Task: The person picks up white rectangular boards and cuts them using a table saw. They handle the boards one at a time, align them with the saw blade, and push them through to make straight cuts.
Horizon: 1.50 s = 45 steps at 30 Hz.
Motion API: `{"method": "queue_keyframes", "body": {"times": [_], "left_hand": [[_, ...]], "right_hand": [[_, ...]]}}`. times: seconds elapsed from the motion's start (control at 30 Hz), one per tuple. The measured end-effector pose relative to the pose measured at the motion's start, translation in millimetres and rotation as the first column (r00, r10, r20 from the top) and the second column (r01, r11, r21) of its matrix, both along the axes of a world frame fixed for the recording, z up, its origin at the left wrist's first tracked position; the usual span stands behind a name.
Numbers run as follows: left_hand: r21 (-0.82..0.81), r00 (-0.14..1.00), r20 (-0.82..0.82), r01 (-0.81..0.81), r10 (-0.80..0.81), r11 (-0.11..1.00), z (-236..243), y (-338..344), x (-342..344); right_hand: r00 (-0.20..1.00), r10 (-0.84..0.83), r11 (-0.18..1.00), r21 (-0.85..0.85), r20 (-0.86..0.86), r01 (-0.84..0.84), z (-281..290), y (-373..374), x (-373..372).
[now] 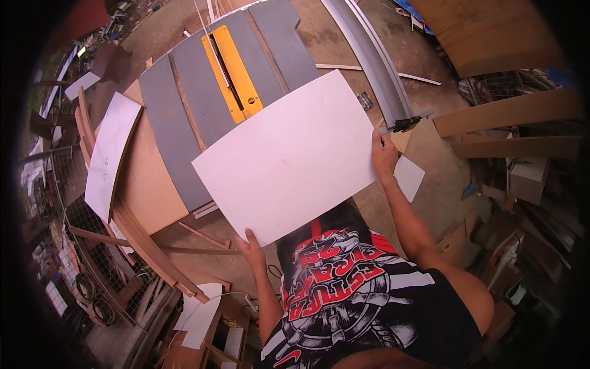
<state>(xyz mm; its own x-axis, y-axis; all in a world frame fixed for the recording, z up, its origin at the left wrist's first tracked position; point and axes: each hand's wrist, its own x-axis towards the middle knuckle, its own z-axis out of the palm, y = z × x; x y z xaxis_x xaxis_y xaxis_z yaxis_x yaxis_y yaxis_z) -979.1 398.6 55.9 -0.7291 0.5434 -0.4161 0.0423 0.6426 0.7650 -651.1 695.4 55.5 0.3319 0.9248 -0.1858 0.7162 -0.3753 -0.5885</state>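
Observation:
A rectangular white board (pixel 289 160) is held in front of me, tilted, its far edge over the near part of a grey table saw (pixel 166 104). My left hand (pixel 251 249) grips its near left corner, thumb on top and the fingers hidden beneath. At its right edge my right hand (pixel 385 157) is closed, fingertips mostly out of sight. Just past the board's far edge is the saw's yellow insert plate (pixel 230 74) with a dark blade slot.
A long grey metal rail (pixel 375 55) runs beyond my right hand. Left of the saw, another white panel (pixel 112 154) leans by long wooden strips (pixel 141 240). Brown boards (pixel 510 114) extend at the right. A white offcut (pixel 409 178) lies below my right hand.

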Motion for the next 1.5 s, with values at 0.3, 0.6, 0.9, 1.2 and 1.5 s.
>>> {"method": "queue_keyframes", "body": {"times": [0.3, 0.6, 0.9, 1.2, 1.5], "left_hand": [[0.063, 0.995, -0.085, 0.061, -0.056, 0.996, -33.7, 89.4, 14.9], [0.056, 0.996, -0.079, 0.04, -0.036, 0.998, -62.5, 85.2, 42.0], [-0.076, 0.999, -0.029, 0.034, -0.036, 0.997, -17.5, 105.8, 49.5], [-0.083, 1.0, 0.005, -0.003, 0.003, 0.997, -30.6, 107.0, 15.1], [0.091, 0.979, -0.035, -0.198, 0.201, 0.976, -42.7, 79.5, -23.5]], "right_hand": [[0.988, 0.129, 0.987, 0.108, -0.081, -0.12, -2.7, 23.5, 78.4], [0.578, -0.523, 0.833, -0.233, -0.626, 0.501, -55.5, -41.3, 143.5], [0.138, -0.655, 0.744, -0.666, -0.743, -0.055, -112.6, -88.6, 81.8], [-0.149, -0.429, 0.864, -0.453, -0.891, 0.218, -31.8, -51.7, 58.6], [-0.028, -0.352, 0.917, -0.351, -0.935, 0.191, -15.8, -91.3, 3.4]]}}
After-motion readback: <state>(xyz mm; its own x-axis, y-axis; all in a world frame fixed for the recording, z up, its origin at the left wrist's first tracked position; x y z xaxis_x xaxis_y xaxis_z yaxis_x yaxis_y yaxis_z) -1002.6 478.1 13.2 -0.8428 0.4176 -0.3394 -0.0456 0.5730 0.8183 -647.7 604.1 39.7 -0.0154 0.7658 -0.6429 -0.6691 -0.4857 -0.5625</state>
